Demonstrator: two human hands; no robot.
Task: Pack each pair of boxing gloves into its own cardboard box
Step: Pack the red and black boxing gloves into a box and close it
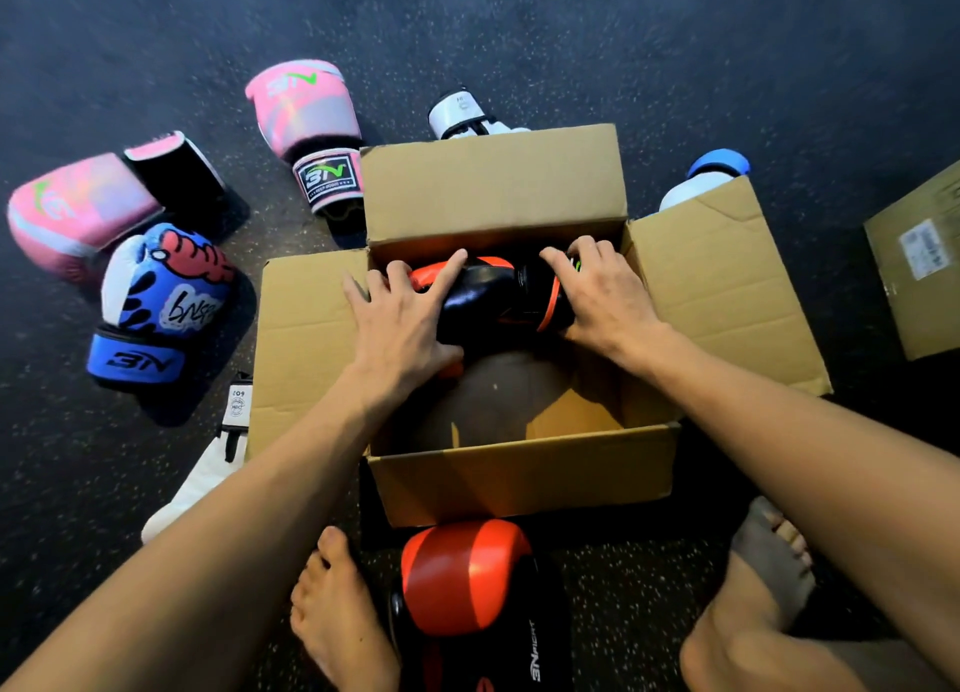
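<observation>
An open cardboard box [498, 463] sits on the floor in front of me. Inside it, against the far wall, lies a black and orange boxing glove [493, 296]. My left hand [400, 317] grips its padded end, fingers over the top and thumb under it. My right hand [608, 296] grips its cuff end. Its partner, a second black and orange glove [467, 582], lies on the floor just in front of the box, between my bare feet.
Two pink gloves [306, 114] [78, 208] and a blue and white glove [166, 296] lie to the left. White gloves [208, 473] [462, 112] lie near the box's left flap and behind it. A blue and white glove [711, 177] peeks behind the right flap. A second cardboard box [919, 260] stands at the right edge.
</observation>
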